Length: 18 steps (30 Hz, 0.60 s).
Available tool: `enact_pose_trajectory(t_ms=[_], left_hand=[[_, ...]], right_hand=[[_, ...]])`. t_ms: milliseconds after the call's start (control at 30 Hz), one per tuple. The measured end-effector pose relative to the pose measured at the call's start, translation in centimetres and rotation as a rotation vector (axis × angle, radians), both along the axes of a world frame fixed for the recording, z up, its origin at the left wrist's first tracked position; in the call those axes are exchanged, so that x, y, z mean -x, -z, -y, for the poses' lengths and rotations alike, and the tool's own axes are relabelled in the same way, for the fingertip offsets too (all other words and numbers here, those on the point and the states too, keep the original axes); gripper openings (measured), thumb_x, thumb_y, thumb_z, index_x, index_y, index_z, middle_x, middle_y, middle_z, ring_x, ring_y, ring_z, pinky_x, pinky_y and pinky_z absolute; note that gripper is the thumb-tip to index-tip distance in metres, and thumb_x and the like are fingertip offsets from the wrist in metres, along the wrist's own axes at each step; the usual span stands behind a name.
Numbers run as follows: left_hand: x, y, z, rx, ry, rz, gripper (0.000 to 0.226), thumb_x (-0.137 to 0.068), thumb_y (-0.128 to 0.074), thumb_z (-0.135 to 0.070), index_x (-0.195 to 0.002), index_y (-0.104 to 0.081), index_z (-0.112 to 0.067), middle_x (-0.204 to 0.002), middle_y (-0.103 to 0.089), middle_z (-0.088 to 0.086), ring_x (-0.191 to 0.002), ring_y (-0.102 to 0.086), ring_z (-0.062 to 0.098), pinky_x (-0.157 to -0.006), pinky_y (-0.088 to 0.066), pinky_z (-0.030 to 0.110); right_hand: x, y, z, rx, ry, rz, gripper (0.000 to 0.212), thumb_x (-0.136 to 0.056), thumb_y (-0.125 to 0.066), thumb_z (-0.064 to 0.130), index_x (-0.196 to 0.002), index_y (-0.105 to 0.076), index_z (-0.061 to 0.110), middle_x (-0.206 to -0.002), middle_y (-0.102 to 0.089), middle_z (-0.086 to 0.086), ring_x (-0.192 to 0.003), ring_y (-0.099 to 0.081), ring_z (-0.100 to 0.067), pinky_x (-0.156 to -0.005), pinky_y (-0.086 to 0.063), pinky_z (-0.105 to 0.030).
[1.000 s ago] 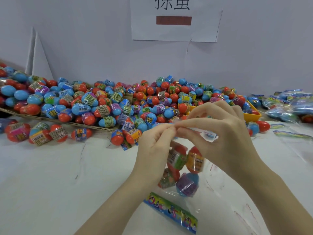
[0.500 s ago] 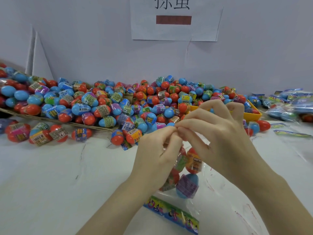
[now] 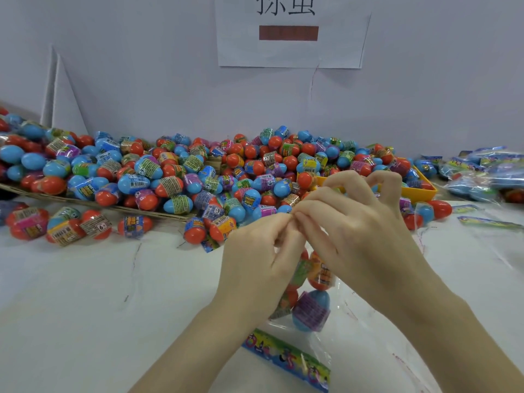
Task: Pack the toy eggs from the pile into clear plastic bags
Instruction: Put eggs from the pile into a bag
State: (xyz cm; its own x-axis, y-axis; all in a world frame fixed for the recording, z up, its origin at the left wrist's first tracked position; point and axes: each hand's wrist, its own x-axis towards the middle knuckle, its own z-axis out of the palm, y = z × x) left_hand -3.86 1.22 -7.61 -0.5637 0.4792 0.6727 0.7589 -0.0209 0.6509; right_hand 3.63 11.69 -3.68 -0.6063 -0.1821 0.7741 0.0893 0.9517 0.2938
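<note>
Clear plastic bag (image 3: 337, 330): hanging from both hands above the white bench (image 3: 99, 293), low centre of the head view, its mouth gathered at the top. Four toy eggs, as far as can be counted, are showing through it; the lowest is a blue egg (image 3: 312, 312) with a purple label, and an orange egg (image 3: 321, 272) is sitting above that. A printed colour strip (image 3: 286, 355) is running along the bag's lower edge.

Left hand (image 3: 255, 268): fingers curling, thumb and forefinger pinching the bag's top edge.

Right hand (image 3: 357, 231): touching the left at the fingertips, its grip likewise pinching the bag's mouth; the other fingers are arching upward. Both hands are hiding the bag's upper part and the seal.

Egg pile (image 3: 175, 177): red and blue eggs with labels, lying behind the hands along the wall, part of it on a flat cardboard sheet (image 3: 85, 204), with loose eggs (image 3: 65, 225) spilling onto the bench at left.

Yellow tray (image 3: 419, 188): standing behind the right hand, partly hidden by it.

Filled bags (image 3: 487, 174): lying at far right.

Paper sign (image 3: 289, 32): hanging on the wall above.
</note>
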Motion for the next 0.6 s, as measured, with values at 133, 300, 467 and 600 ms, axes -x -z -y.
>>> enact_pose_trajectory(t_ms=[133, 300, 467, 600], left_hand=[[-0.25, 0.01, -0.08, -0.018, -0.008, 0.013, 0.047, -0.084, -0.034, -0.036, -0.065, -0.057, 0.000, -0.055, -0.053, 0.011, -0.054, -0.047, 0.022, -0.054, -0.038, 0.046], [-0.21, -0.05, -0.05, -0.021, -0.007, 0.004, 0.046, -0.084, -0.034, -0.033, -0.070, -0.062, 0.000, -0.060, -0.058, 0.010, -0.057, -0.053, 0.023, -0.056, -0.041, 0.045], [-0.29, -0.13, 0.10, -0.028, 0.028, 0.085, 0.039, -0.083, -0.035, -0.035, -0.081, -0.069, -0.017, -0.068, -0.065, -0.008, -0.070, -0.062, 0.010, -0.061, -0.048, 0.029], [-0.47, -0.55, 0.13, -0.050, 0.066, 0.242, 0.021, -0.085, -0.043, -0.033, -0.078, -0.063, -0.033, -0.076, -0.067, -0.012, -0.073, -0.065, 0.007, -0.064, -0.052, 0.020]], right_hand=[[0.10, -0.01, -0.16, -0.009, 0.012, -0.030, 0.028, -0.087, -0.048, 0.023, -0.070, -0.068, 0.015, -0.072, -0.069, 0.002, -0.081, -0.064, -0.023, -0.074, -0.025, -0.034], [0.31, 0.27, -0.19, 0.031, 0.030, -0.051, 0.028, -0.088, -0.047, 0.024, -0.072, -0.067, 0.013, -0.074, -0.069, 0.000, -0.081, -0.063, -0.024, -0.074, -0.025, -0.035], [0.27, 0.30, -0.53, 0.181, 0.038, -0.048, 0.030, -0.088, -0.044, 0.027, -0.075, -0.067, 0.012, -0.076, -0.069, -0.001, -0.081, -0.060, -0.025, -0.073, -0.026, -0.035], [-0.21, -0.32, -0.95, 0.245, -0.049, -0.008, 0.024, -0.082, -0.054, 0.032, -0.082, -0.073, 0.017, -0.085, -0.070, 0.001, -0.090, -0.052, -0.021, -0.072, -0.028, -0.040]])
